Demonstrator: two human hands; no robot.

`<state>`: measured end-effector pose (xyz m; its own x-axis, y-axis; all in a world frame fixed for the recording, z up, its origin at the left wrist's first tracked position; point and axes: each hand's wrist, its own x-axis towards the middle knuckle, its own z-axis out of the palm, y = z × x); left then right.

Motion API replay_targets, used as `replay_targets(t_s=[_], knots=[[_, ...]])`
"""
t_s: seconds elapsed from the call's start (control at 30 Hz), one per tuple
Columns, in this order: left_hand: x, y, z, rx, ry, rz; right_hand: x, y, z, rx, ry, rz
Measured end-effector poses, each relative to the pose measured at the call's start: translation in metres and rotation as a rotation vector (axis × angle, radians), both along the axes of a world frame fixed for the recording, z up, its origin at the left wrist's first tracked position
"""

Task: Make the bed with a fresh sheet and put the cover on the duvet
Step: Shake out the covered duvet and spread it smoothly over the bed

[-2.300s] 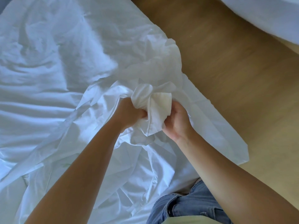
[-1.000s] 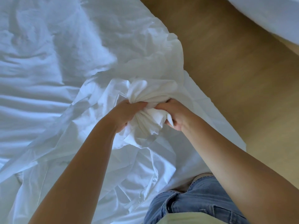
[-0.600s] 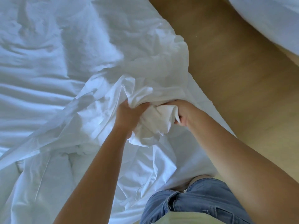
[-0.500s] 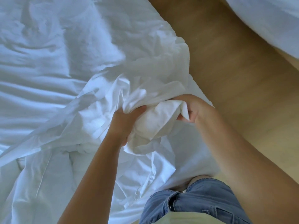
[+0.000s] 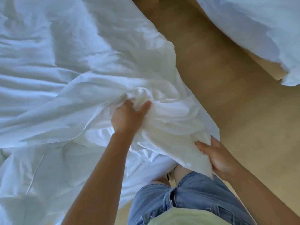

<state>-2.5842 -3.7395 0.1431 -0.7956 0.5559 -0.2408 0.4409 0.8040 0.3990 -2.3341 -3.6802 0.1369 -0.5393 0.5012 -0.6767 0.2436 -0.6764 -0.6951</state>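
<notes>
Currently the left hand (image 5: 126, 116) clutches bunched cover (image 5: 162, 114) while the right hand (image 5: 217, 158) pinches a duvet (image 5: 197, 151) corner, likely to seat it inside.

Rumpled white duvet cover (image 5: 68, 88) bunched at the bed's edge

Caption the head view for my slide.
Left hand grips bunched white bedding while right hand holds its corner beside the wooden floor.
</notes>
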Motion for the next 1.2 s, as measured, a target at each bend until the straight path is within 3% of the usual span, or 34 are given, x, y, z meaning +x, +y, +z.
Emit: replay_targets(t_s=[0.1, 0.2, 0.3, 0.37, 0.5, 0.57, 0.7, 0.77, 0.9, 1.0, 1.1, 1.2], knots=[[0.064, -0.010, -0.015, -0.298, -0.132, -0.166, 0.046, -0.001, -0.008, 0.152, -0.230, 0.105], [0.093, -0.013, -0.004, -0.459, -0.074, -0.234, 0.073, 0.009, -0.012, 0.218, -0.313, 0.190], [0.124, 0.003, 0.020, -0.251, 0.160, -0.193, 0.075, 0.023, -0.014, 0.290, -0.332, 0.146], [0.146, 0.029, 0.022, -0.082, 0.253, -0.286, 0.069, 0.033, -0.019, 0.353, -0.334, 0.103], [0.178, 0.085, 0.000, -0.239, 0.126, -0.431, 0.082, 0.057, -0.021, 0.432, -0.334, -0.006], [0.201, 0.108, -0.004, -0.126, 0.079, -0.419, 0.117, 0.079, -0.016, 0.464, -0.329, -0.111], [0.256, 0.138, 0.001, 0.255, -0.135, -0.228, 0.215, 0.143, -0.014, 0.571, -0.500, -0.253], [0.273, 0.135, -0.010, 0.222, -0.113, -0.182, 0.248, 0.168, -0.038, 0.628, -0.615, -0.200], [0.302, 0.108, -0.073, -0.184, -0.208, -0.163, 0.255, 0.189, -0.126, 0.467, -0.756, -0.097], [0.309, 0.102, -0.115, -0.403, -0.251, -0.205, 0.249, 0.188, -0.182, 0.337, -0.761, -0.029], [0.292, 0.117, -0.141, -0.257, -0.174, -0.106, 0.249, 0.191, -0.208, 0.242, -0.709, 0.053], [0.271, 0.147, -0.163, -0.093, -0.120, 0.134, 0.250, 0.208, -0.217, 0.063, -0.516, 0.101]])
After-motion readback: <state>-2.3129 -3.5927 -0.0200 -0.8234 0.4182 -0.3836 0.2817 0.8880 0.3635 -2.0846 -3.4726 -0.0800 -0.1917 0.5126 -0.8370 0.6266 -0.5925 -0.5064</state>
